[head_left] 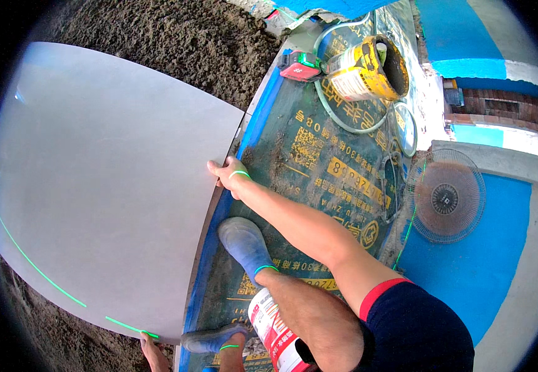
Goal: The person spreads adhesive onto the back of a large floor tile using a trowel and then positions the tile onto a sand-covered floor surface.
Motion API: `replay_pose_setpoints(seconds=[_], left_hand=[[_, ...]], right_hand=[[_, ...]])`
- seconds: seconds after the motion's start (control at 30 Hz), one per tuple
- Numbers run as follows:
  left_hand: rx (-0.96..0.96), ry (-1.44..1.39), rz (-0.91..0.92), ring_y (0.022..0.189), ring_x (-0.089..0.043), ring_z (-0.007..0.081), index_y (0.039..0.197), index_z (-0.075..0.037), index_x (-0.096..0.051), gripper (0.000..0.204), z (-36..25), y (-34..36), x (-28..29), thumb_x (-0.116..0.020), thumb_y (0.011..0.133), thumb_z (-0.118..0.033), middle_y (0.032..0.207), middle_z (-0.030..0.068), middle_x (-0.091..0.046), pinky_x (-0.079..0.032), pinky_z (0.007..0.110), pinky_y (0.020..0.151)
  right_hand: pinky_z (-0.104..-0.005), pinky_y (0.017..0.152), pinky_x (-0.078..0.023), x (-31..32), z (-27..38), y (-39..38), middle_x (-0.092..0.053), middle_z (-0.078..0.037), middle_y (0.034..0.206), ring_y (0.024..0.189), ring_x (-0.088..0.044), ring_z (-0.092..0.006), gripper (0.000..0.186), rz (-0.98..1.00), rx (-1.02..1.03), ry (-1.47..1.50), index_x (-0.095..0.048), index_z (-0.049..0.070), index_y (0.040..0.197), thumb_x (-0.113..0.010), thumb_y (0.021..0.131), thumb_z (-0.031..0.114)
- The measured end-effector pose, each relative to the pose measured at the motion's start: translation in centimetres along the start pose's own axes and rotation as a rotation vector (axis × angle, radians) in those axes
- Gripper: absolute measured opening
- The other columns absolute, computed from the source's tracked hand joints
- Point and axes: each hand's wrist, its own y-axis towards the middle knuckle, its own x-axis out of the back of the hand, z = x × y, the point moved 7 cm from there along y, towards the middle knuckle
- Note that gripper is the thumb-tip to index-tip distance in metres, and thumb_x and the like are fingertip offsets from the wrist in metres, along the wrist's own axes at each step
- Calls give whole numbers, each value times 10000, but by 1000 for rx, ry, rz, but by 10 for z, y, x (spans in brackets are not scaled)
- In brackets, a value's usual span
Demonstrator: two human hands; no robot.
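A large pale grey floor tile (108, 173) covers much of the left side, lying over rough dark mortar. My right hand (229, 175) grips the tile's near edge at mid-length, with thumb on top and the other fingers partly hidden below. At the tile's lower corner, my left hand (151, 352) holds the edge; only part of it shows at the picture's bottom. A bright green laser line crosses the tile's lower left part and reaches close to my left hand.
Loose mortar (170, 37) lies beyond the tile. Printed dark green sheeting (306, 186) covers the floor beneath my feet. A white-and-red bucket (278, 332) stands by my legs. Farther off are a yellow bucket (351, 73), a red-and-black battery tool (300, 66), a hose (343, 124) and a round fan grille (445, 195).
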Motion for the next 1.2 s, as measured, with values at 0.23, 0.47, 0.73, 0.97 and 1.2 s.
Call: replay_pose_setpoints(seconds=[0.23,0.47,0.73,0.97,1.2], left_hand=[[-54,24,14,855,-498,165,1170,-19,-515,529,-11,-7,-5,-390,988,-500,973,52,-533,-417,329,680],[-16,6,-26,823,-489,156,1194,-43,-497,519,8,8,7,-395,982,-506,979,42,-530,-399,323,648],[45,14,-79,735,-471,100,1232,-98,-485,494,20,13,3,-403,975,-512,948,-1,-528,-369,265,566],[10,-128,-54,526,-395,76,943,-99,-523,378,10,11,-10,-451,978,-469,707,-30,-463,-323,247,460],[-9,-243,212,863,-562,164,1149,-59,-509,361,11,28,-25,-471,984,-378,1022,61,-578,-482,334,729]], right_hand=[[-312,556,-519,2,-1,0,-619,-103,882,610,-581,-171,453,-18,-5,7,-540,-29,1044,-709,842,339],[-312,569,-521,-1,1,-3,-618,-108,869,619,-582,-173,436,-4,-2,19,-541,-32,1061,-692,859,324],[-326,572,-522,7,-5,1,-636,-126,911,616,-597,-179,497,-4,-31,-46,-512,-50,1122,-687,862,335],[-328,522,-512,2,10,8,-635,-132,783,549,-605,-177,489,34,2,-166,-576,-98,1003,-691,859,354],[-305,523,-512,49,-18,25,-609,-71,714,612,-635,-147,598,106,15,-240,-432,-46,1221,-672,864,370]])
